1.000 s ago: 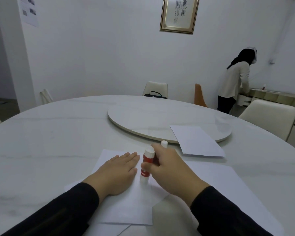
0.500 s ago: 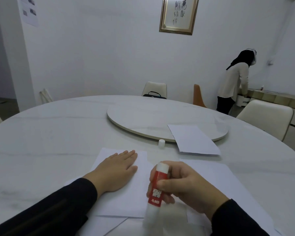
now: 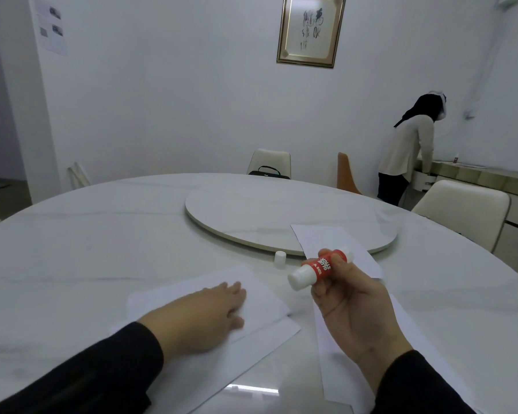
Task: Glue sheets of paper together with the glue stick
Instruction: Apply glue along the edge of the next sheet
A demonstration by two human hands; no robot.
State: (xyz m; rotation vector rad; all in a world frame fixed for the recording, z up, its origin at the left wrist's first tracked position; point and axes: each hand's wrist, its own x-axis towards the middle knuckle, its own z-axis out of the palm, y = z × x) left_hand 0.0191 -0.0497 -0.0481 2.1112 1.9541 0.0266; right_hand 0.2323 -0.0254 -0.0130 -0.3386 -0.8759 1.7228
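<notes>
A round white marble tabletop [image 3: 108, 234] fills the lower view, with a raised round turntable [image 3: 251, 216] at its centre. Plain white walls [image 3: 162, 100] close the room. At 12 o'clock hangs a gold-framed calligraphy picture [image 3: 311, 29], and below it, behind the tabletop, stands a cream chair [image 3: 271, 159] with a dark bag on it. An orange chair [image 3: 346, 174] sits at 1 o'clock. At 2 o'clock a person [image 3: 410, 150] in a pale top bends over a sideboard [image 3: 476, 174]; another cream chair [image 3: 464, 210] stands nearer. Printed sheets [image 3: 53, 31] are pinned at 10 o'clock.
</notes>
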